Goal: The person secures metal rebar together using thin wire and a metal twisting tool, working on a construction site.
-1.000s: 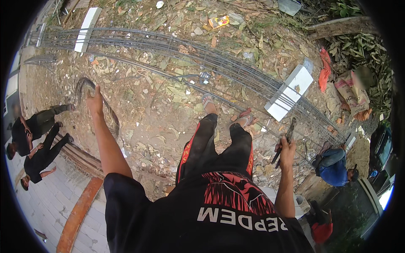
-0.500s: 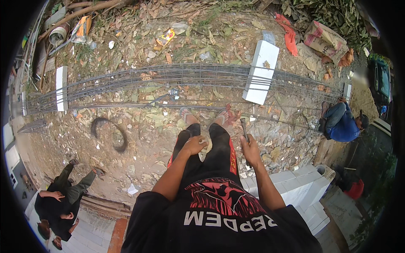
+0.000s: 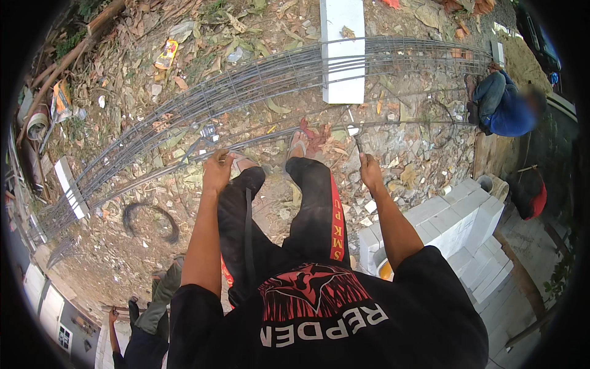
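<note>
The right hand (image 3: pixel 371 174) grasps a slim dark metal tool (image 3: pixel 359 145) near thin grey steel rods (image 3: pixel 270 139) — a careless step could catch sandalled feet (image 3: pixel 297 147) there — while whether the left hand (image 3: pixel 217 170) clasps anything, I can't tell.

Bright daylight pours over the dirt ground (image 3: pixel 117 265), dry leaves (image 3: pixel 235 23) scattered everywhere, branches (image 3: pixel 80 52) crowding its far left corner, pale blocks (image 3: pixel 437 215) stacked near right!
</note>
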Available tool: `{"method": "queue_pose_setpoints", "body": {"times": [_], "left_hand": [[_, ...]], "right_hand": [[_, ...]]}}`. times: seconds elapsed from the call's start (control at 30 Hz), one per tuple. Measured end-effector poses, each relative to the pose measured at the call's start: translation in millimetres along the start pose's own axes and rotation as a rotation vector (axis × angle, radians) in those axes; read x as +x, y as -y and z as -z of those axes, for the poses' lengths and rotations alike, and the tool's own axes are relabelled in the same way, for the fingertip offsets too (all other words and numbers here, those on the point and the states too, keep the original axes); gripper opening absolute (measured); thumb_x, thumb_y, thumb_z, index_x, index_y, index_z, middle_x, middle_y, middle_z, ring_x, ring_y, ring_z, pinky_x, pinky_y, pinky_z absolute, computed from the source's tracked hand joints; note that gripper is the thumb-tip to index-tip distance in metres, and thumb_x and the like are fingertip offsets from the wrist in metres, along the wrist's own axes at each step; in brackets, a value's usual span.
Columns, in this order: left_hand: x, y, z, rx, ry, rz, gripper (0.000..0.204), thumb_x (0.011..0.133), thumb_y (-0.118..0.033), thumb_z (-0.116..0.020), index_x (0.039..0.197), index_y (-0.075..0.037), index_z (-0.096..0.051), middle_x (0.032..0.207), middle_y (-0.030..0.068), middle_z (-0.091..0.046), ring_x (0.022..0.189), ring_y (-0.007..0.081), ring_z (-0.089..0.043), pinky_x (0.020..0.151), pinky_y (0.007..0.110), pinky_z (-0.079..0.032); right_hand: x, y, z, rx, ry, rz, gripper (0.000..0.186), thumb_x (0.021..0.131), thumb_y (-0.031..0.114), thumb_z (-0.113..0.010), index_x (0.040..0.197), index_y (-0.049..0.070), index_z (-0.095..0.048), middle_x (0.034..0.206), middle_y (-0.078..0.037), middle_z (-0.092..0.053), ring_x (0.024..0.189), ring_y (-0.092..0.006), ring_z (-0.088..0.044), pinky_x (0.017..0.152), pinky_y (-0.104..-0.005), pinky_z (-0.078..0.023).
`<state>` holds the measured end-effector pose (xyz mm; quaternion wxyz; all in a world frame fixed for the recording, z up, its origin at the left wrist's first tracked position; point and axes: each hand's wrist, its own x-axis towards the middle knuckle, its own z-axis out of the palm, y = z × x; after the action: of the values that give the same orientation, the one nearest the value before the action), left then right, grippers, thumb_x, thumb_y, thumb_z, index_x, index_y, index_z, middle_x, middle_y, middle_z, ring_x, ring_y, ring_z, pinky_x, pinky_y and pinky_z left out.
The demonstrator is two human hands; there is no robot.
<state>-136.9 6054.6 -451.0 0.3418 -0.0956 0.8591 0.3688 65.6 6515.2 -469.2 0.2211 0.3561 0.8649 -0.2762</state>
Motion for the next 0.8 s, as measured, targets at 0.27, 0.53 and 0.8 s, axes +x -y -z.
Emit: {"method": "queue_pose_setpoints", "body": {"times": [0.27, 0.53, 0.8], "left_hand": [[139, -18, -192, 0.246, 0.034, -0.366, 0.041, 0.096, -0.028, -0.07, 0.127, 0.0, -0.068, 0.127, 0.0254, -0.067, 0.12, 0.0434, -0.062, 0.104, 0.05, -0.048], [303, -9, -344, 0.427, -0.311, -0.719, 0.06, 0.086, -0.031, -0.08, 0.136, -0.003, -0.061, 0.133, 0.0203, -0.063, 0.124, 0.0379, -0.057, 0.111, 0.051, -0.04], [358, -10, -392, 0.466, -0.279, -0.704, 0.06, 0.083, -0.035, -0.082, 0.129, -0.001, -0.063, 0.114, 0.0142, -0.073, 0.11, 0.0378, -0.066, 0.099, 0.05, -0.048]], "right_hand": [[125, -71, -110, -0.099, -0.01, -0.085, 0.056, 0.11, 0.044, -0.039, 0.139, -0.002, -0.052, 0.117, -0.035, -0.067, 0.113, -0.0521, -0.062, 0.096, -0.0541, -0.049], [255, -159, -222, 0.168, -0.438, 0.126, 0.035, 0.11, 0.027, -0.045, 0.13, 0.003, -0.061, 0.099, -0.024, -0.067, 0.097, -0.0408, -0.066, 0.085, -0.0487, -0.051], [295, -63, -243, 0.346, 0.003, 0.371, 0.028, 0.106, 0.027, -0.058, 0.119, 0.005, -0.066, 0.071, -0.017, -0.063, 0.062, -0.0338, -0.06, 0.062, -0.0436, -0.045]]}}
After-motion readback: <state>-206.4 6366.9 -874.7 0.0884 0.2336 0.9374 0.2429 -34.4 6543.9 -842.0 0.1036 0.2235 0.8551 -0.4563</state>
